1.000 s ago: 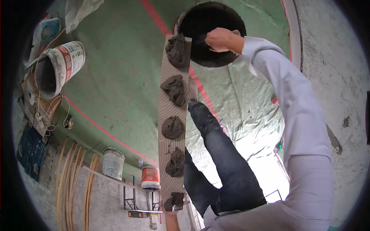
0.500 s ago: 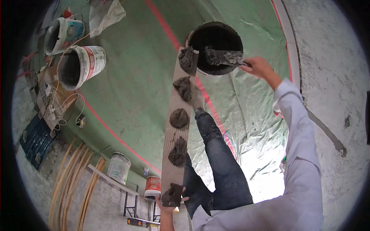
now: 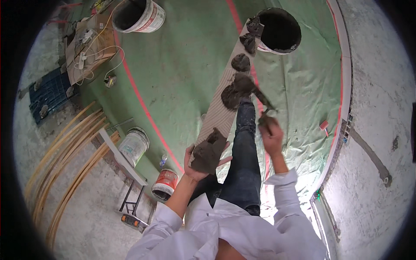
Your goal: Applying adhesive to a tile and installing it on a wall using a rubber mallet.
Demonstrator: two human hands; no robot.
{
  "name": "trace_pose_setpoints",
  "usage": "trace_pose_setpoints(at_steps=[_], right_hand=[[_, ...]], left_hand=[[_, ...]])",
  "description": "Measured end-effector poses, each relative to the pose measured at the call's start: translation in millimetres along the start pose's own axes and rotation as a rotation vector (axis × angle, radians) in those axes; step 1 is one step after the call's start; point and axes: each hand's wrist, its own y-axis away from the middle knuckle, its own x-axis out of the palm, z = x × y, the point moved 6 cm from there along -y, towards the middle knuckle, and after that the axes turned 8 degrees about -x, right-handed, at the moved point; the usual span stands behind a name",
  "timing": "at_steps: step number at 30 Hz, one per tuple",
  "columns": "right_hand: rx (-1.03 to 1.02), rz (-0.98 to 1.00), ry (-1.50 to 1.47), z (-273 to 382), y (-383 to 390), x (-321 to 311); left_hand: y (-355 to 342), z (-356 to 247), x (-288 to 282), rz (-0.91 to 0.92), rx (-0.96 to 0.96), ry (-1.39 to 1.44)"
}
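My left hand point(image 3: 195, 174) grips the near end of a long, narrow tile strip point(image 3: 216, 119) with a grooved back, slanting away from me and bearing several dark mortar lumps point(image 3: 240, 62). My right hand point(image 3: 271, 136), slightly blurred, is closed on the handle of a trowel point(image 3: 264, 99); its blade, laden with dark mortar, is at the strip beside the lumps in the middle. The strip's far end lies in front of a black-filled bucket point(image 3: 294, 45) at the top; whether the two touch I cannot tell.
Green floor covering point(image 3: 164, 78) with red lines surrounds my legs. Another bucket point(image 3: 154, 15), cardboard point(image 3: 102, 43) with cables and a blue board point(image 3: 47, 99) are upper left. Wooden strips point(image 3: 56, 156), more buckets point(image 3: 133, 149) and a metal stand point(image 3: 130, 199) are lower left. A grey wall point(image 3: 372, 108) stands right.
My right hand and trowel have left the bucket and moved down onto the strip. The strip now slants, its held end higher in view, and the whole scene has shifted with my head.
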Motion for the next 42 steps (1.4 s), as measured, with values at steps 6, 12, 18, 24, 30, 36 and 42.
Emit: trace_pose_setpoints(at_steps=[6,12,18,24,30,36,42], right_hand=[[-0.031,-0.074,0.073,16.8,91.9,63.7],[-0.096,-0.089,0.271,-1.3,167.2,35.6],[-0.017,0.062,0.390,-22.6,173.5,-44.1],[0.512,0.008,0.065,-104.5,48.7,-89.7],[0.730,-0.031,-0.320,-170.3,-140.5,-100.9],[0.276,0.293,0.208,-233.6,-337.2,-145.5],[0.323,0.518,0.004,-225.9,-452.3,-84.4]], left_hand=[[9.0,17.2,3.8,-0.025,0.037,0.110],[8.8,20.8,-3.5,0.004,0.022,0.168],[2.9,26.8,5.5,0.092,0.040,0.012],[-12.7,17.3,-17.4,-0.005,0.029,-0.063],[-29.2,7.4,-74.4,-0.128,0.048,-0.121],[-59.6,-15.6,-124.9,-0.229,0.047,-0.113],[-66.2,-49.0,-204.1,-0.305,0.071,0.093]])
